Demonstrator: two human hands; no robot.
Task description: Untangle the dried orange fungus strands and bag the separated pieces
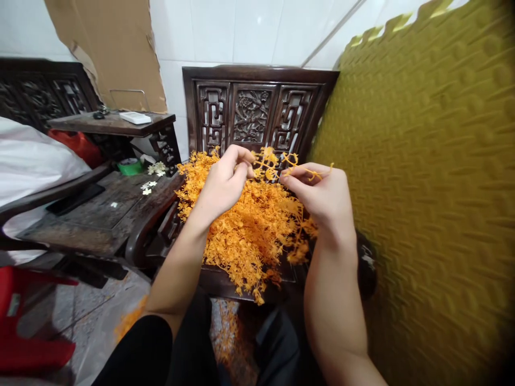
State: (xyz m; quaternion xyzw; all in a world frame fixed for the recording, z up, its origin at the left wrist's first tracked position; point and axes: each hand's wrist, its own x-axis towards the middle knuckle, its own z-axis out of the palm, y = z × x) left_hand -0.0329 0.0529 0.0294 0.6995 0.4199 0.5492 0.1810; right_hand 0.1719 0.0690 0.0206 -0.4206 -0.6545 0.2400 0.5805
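A white tiled wall (217,32) closes the background, and on the right stands a big yellow-green foam mat (434,161) with raised pattern, hiding the right side of a dark carved wooden chair (261,75). To the left are a dark wooden bench (90,217), a brown cardboard sheet (116,48) and a bulging white sack (32,155). A heap of orange branched plastic-looking pieces (245,241) covers the chair's seat, partly hidden by the left forearm. A red plastic stool (24,343) is at the lower left. Above the heap, the right hand (324,195) pinches a thin orange sprig (290,172) between thumb and forefinger. The left hand (229,179) has its fingers curled, the thumb near the forefinger, beside other orange strands; I cannot tell whether it grips them. On the bench lie a green tape roll (131,167) and small white flower-shaped pieces (148,187).
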